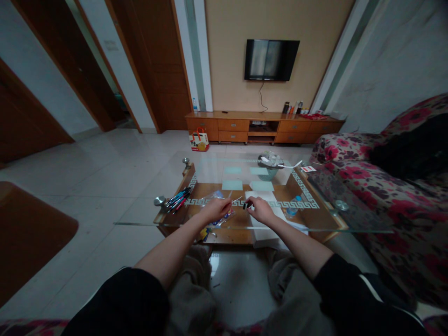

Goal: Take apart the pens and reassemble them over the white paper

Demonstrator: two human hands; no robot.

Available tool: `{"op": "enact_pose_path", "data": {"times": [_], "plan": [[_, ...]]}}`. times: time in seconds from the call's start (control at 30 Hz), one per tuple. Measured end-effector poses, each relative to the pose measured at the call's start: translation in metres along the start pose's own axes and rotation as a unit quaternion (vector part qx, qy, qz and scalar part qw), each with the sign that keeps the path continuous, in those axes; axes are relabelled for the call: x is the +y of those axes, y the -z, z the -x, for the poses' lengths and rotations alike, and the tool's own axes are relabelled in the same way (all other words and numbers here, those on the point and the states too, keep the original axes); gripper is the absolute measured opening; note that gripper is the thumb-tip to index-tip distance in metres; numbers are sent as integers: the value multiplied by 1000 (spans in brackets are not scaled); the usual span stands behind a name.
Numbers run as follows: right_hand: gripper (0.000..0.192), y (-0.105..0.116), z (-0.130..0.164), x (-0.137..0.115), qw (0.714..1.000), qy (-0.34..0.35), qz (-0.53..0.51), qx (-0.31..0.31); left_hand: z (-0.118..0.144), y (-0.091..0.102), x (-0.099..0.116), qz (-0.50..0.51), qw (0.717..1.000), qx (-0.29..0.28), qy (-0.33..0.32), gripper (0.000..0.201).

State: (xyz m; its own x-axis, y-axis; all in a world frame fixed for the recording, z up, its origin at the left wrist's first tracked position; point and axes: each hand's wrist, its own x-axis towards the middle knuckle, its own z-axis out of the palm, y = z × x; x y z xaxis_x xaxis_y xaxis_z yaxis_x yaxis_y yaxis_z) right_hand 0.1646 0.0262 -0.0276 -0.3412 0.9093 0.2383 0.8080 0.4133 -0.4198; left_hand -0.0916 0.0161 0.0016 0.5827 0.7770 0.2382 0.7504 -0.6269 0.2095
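Above the near half of the glass table (232, 185): both bare hands, just beside each other with a gap between.
Left hand (216, 209): curled, thumb and fingertips pinching a slim pale stick (237, 199) that points toward the right hand, over the table's near half; too small to tell more of it.
Right hand (259, 210): bent inward, fingertips pinching a small dark piece (248, 204) over the same half of the table, apart from the stick.
Pens (178, 200): a loose bundle, lying at the table's left side, blue, black and red among them.
Clear plastic packaging (224, 219): near the table's front edge, below the left hand; I cannot tell whether on the glass or under it.
White stack (264, 237): under the table's glass, jutting out at the front.
Bottle (293, 206): toward the table's right side, blue-capped.
Basket (268, 173): at the table's far right part, with pale crumpled stuff in it.
Card (308, 169): at the table's far right corner, red and white.
Floral sofa (345, 151): right of the table.
Low cabinet (233, 125): beyond the table, along the wall.
Television (271, 60): beyond the table, on the wall above the cabinet.
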Motion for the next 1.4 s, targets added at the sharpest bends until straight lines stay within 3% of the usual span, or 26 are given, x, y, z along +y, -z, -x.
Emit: {"op": "enact_pose_path", "data": {"times": [0.23, 0.4, 0.53, 0.87, 1.4], "plan": [[53, 5, 0, -7, 998, 10, -14, 68, 0, 0, -1, -5, 1000, 5, -5, 28], [33, 17, -1, -19, 990, 60, -52, 117, 0, -2, -4, -2, 1000, -1, -15, 25], [20, 22, 2, -29, 986, 100, -63, 121, 1, -3, -5, -6, 1000, -9, -29, 25], [18, 23, 5, -35, 981, 157, -67, 98, 0, -3, -6, -7, 998, 8, -54, 28], [10, 20, 4, -34, 979, 149, -106, 93, 1, -2, -4, -7, 998, 19, -61, 29]]}}
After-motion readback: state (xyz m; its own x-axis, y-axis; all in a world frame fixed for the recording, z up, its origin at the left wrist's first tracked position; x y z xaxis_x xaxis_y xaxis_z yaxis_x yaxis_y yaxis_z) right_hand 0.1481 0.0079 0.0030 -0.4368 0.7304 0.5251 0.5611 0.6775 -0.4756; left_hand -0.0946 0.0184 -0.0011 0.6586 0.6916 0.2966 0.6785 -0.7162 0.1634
